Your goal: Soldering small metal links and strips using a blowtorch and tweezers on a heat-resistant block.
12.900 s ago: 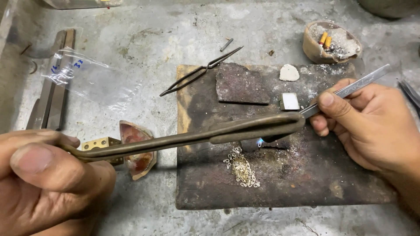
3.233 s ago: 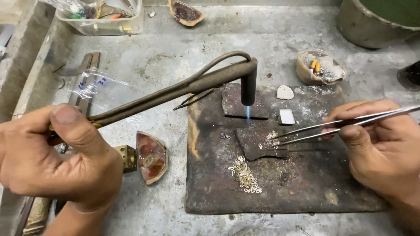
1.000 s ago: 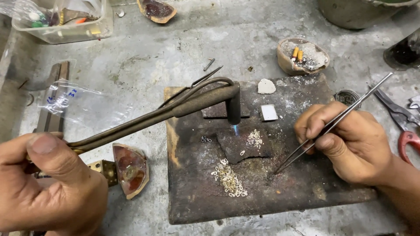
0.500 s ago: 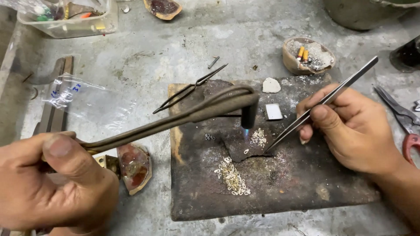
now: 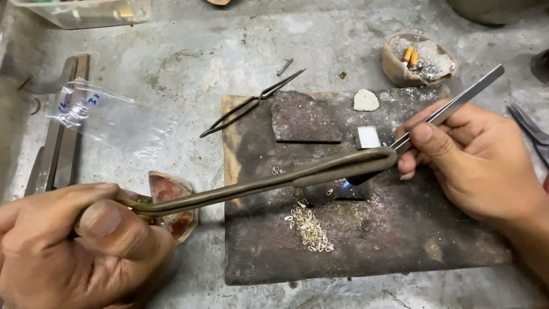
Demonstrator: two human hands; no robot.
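My left hand [image 5: 80, 246] grips the handle of a long brass blowtorch [image 5: 274, 180] whose curved nozzle reaches over a dark soldering block [image 5: 366, 240]. A small blue flame [image 5: 345, 184] burns at the nozzle tip, on a small dark plate on the block. My right hand [image 5: 474, 160] holds steel tweezers [image 5: 457, 103], their tips hidden behind the nozzle near the flame. A pile of tiny silver links [image 5: 309, 226] lies just in front of the flame.
On the block lie a second dark plate [image 5: 303, 117], a white square [image 5: 367, 137] and a white lump [image 5: 366, 100]. Black tweezers [image 5: 251, 103] cross its left corner. Nearby sit a small bowl [image 5: 420, 57], a plastic bag [image 5: 97, 117], a reddish shell dish [image 5: 171, 203], and pliers [image 5: 529, 129].
The torch nozzle has swung lower and to the right across the block. My right hand's tweezers moved up behind the nozzle, their tips no longer showing by the small plate.
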